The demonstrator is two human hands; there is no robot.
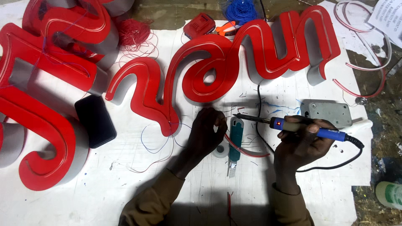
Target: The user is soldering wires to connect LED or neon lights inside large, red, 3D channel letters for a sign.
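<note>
Blue-handled, the soldering iron [293,125] sits clamped in our right hand [299,144], its long axis lying level with the tip pointing left. Our left hand [205,134] is nearer the red sign letters [226,62], fingertips pinched together on thin wire [157,146], just left of the tip, above the teal utility knife [234,144].
</note>
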